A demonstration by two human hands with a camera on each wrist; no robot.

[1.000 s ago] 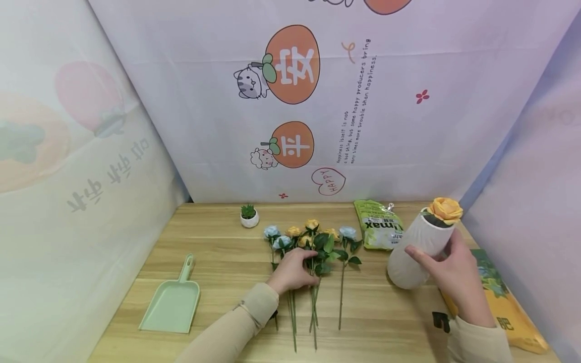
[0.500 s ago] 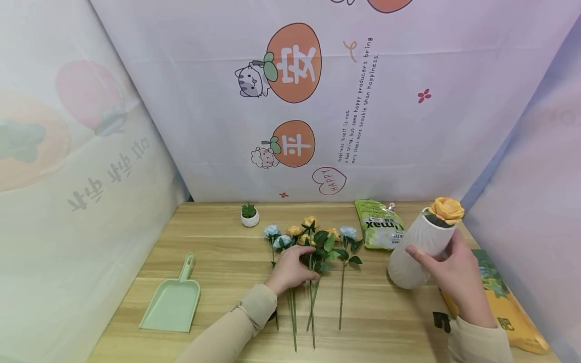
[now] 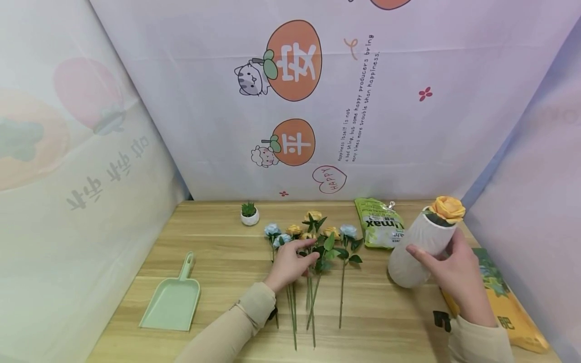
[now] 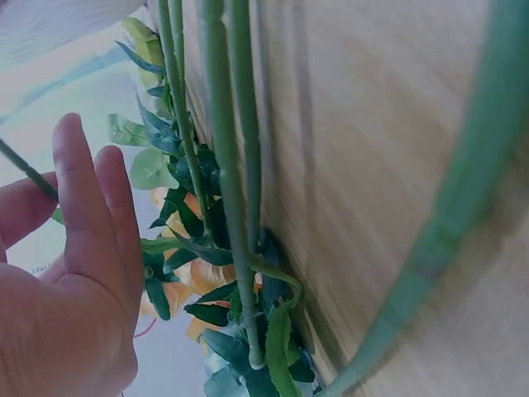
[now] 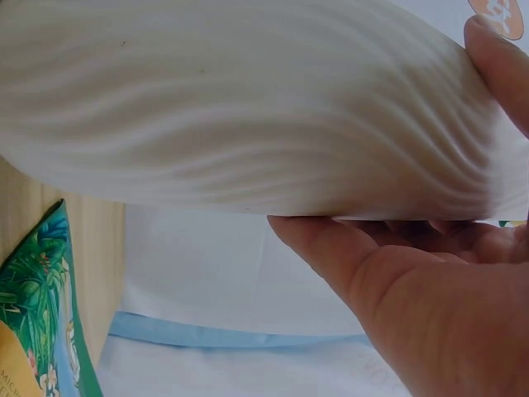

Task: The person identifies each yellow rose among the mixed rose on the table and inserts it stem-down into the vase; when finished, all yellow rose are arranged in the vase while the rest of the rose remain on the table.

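In the head view, my left hand [image 3: 290, 264] reaches over the artificial roses on the table and pinches the stem of a yellow rose [image 3: 314, 216] between thumb and fingers. The left wrist view shows a thin green stem [image 4: 29, 171] at the fingers of that hand, with other stems beside it. Several blue and yellow roses lie around, among them a blue rose [image 3: 348, 231] to the right. My right hand [image 3: 458, 272] grips a white ribbed vase [image 3: 419, 249], tilted, with a yellow rose [image 3: 447, 209] in its mouth. The right wrist view shows fingers beneath the vase [image 5: 248, 107].
A pale green dustpan [image 3: 174, 302] lies at the left. At the back stand a small potted succulent [image 3: 249, 216] and a green bag [image 3: 379, 224] with a clip. A yellow-and-green packet [image 3: 513, 312] lies under the right forearm, beside a small black item [image 3: 441, 321].
The left hand has raised one yellow rose slightly, its bloom shifting away toward the back wall, and its fingers look straighter. The right hand and the vase have stayed nearly still.
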